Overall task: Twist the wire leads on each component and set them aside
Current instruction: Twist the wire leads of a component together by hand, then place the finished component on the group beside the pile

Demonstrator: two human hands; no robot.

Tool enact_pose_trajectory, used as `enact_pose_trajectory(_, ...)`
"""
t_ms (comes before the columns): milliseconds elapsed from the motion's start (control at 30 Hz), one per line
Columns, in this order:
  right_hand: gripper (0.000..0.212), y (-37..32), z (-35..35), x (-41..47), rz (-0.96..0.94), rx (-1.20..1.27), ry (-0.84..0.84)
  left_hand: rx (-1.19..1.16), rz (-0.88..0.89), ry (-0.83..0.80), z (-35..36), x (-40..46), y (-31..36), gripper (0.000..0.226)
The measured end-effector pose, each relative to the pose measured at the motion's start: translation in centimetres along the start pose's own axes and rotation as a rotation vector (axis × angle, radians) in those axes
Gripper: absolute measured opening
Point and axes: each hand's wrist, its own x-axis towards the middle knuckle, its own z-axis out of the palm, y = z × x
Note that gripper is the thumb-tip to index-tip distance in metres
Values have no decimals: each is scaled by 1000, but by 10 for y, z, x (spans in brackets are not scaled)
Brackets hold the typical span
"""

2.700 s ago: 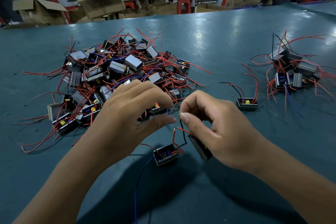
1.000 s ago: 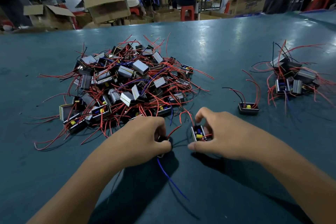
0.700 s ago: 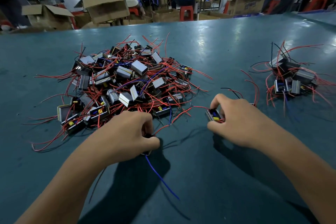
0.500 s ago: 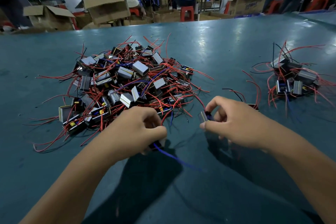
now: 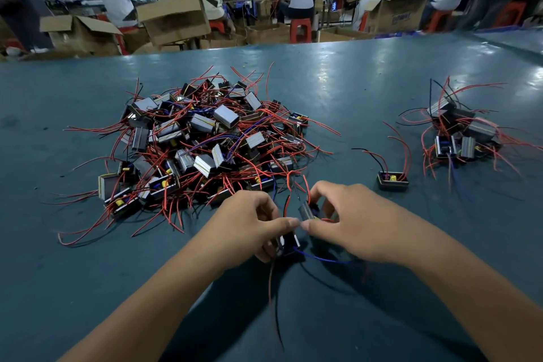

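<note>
Your right hand [image 5: 349,226] pinches a small grey-sided component [image 5: 307,211], thumb below and forefinger arched over it, with red leads [image 5: 296,182] rising from it toward the far side. Your left hand [image 5: 249,226] grips a second component [image 5: 289,242], dark with a pale edge, tucked under the curled fingers; a blue lead [image 5: 320,258] runs from it to the right beneath your right wrist, and a thin dark-red lead [image 5: 271,297] trails toward the near edge. The two thumb tips nearly meet, and both parts sit low over the teal table [image 5: 352,91], centre near. Whether either part rests on the surface, can't tell. Just beyond your left knuckles lies the big heap of components [image 5: 205,138], boxy bodies tangled in red wires with a few blue and black ones, spreading far and left. To the right of your hands, a single component [image 5: 392,181] sits alone, open face up, red and black leads curling off it. Farther right, well apart, a smaller pile [image 5: 461,138] of the same parts. Beyond the table's far edge: cardboard boxes [image 5: 173,19], red stools [image 5: 300,29], seated workers in white tops, backs turned.
</note>
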Motion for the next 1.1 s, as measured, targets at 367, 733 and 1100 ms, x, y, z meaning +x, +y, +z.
enact_pose_trajectory(367, 74, -13, 4, -9, 36, -147, -90, -151, -52, -74, 8, -3, 0, 19)
enact_pose_trajectory(733, 45, -13, 8, -19, 105, -104, -11, -275, 17, -154, 10, -3, 3, 12)
enact_pose_trajectory(1100, 50, 96, -138, 20, 477, -117, 531, -26, 181, -116, 10, -2, 1, 12)
